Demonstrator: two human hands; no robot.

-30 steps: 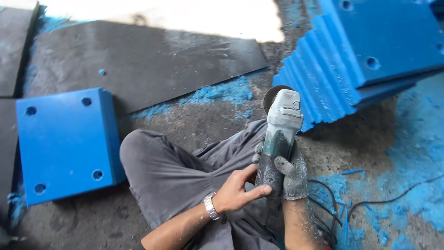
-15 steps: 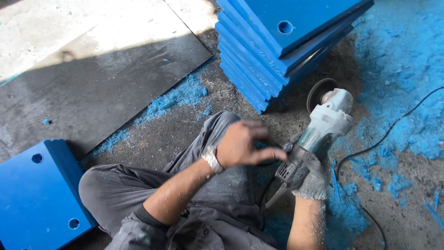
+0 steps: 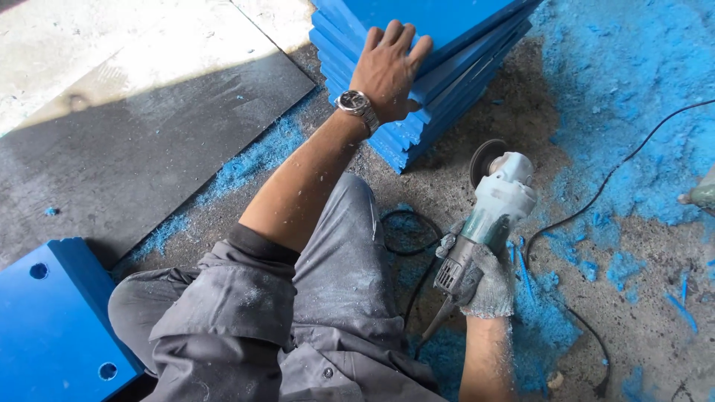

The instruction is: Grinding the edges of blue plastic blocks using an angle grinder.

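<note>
My left hand [image 3: 389, 65], bare with a wristwatch, lies flat with fingers spread on the top of a stack of blue plastic plates [image 3: 477, 45] at the upper middle. My right hand [image 3: 488, 279], in a grey knit glove, grips the body of a pale green angle grinder [image 3: 488, 205]. The grinder's disc points toward the stack and hangs just above the concrete floor, apart from the plates. My grey trouser legs fill the lower middle.
A single blue plate with holes [image 3: 52, 320] lies at the lower left. A dark sheet [image 3: 149, 141] covers the floor at the left. Blue shavings [image 3: 633, 89] are heaped at the right. The grinder's black cable [image 3: 596, 193] runs across the floor there.
My left hand has left the grinder and reached up onto the stack of blue plates. The view has shifted so the stack sits closer and more central.
</note>
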